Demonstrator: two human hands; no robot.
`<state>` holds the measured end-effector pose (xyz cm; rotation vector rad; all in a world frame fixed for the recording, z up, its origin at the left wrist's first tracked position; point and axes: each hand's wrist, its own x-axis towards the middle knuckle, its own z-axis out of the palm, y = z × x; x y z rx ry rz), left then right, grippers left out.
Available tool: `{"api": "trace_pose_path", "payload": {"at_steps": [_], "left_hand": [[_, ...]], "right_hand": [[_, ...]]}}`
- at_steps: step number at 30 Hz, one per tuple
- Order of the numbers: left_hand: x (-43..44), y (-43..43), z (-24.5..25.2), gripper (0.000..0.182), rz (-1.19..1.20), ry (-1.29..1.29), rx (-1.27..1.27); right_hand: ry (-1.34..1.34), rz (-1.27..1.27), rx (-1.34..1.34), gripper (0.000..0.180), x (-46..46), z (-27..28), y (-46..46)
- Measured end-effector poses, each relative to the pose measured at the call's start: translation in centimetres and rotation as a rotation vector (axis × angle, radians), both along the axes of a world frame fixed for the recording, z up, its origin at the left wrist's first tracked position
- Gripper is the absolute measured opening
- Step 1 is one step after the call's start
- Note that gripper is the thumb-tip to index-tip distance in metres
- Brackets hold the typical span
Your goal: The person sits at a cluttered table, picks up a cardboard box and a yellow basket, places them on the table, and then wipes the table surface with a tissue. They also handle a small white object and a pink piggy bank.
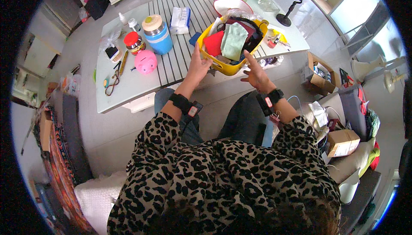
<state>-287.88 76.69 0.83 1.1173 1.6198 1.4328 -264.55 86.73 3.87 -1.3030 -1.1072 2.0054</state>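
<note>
A yellow plastic basket (230, 69) stands at the near edge of the table (132, 87), tilted a little in view. Inside lie a folded pale green cloth (234, 42), a red folded cloth (213, 43) and dark items. My left hand (199, 64) grips the basket's near left side, thumb by the handle opening and fingers along the wall. Close to its near right corner is my right hand (257, 73), fingers spread; whether it touches the wall is hard to tell.
Left of the basket stand a blue food jar (158, 37), a red-lidded jar (134, 43) and a pink piggy bank (145, 62). A tissue pack (180, 20) lies behind. A red-rimmed basin (233, 7) and a black stand (284, 19) are farther back. An open cardboard box (322, 74) sits right.
</note>
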Motion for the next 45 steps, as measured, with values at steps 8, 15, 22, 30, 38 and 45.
{"api": "trace_pose_path", "payload": {"at_steps": [8, 15, 22, 30, 38, 45], "left_hand": [[-1.6, -3.3, -0.1, 0.079, 0.014, 0.094, -0.047], [-5.6, -9.2, -1.7, 0.053, 0.037, 0.173, -0.054], [-6.3, -14.0, -1.1, 0.046, 0.014, 0.076, -0.033], [-0.6, -11.6, 2.4, 0.119, -0.153, -0.775, -0.176], [1.4, -19.0, 4.5, 0.104, -0.165, -0.983, -0.126], [2.3, -33.1, 5.3, 0.054, 0.192, -1.043, 0.181]], "right_hand": [[0.181, 0.066, -0.225, 0.053, -1.0, -0.3, 2.0], [-0.112, 0.265, 0.322, 0.035, 1.4, -5.4, 4.9], [0.043, 0.454, 0.6, 0.033, 2.8, -4.0, 3.5], [0.159, 0.501, 0.287, 0.031, 4.5, -0.1, -3.4], [0.115, 0.508, 0.065, 0.042, 3.7, 6.8, -11.3], [0.122, 0.792, 0.025, 0.043, -2.9, 7.2, -16.0]]}}
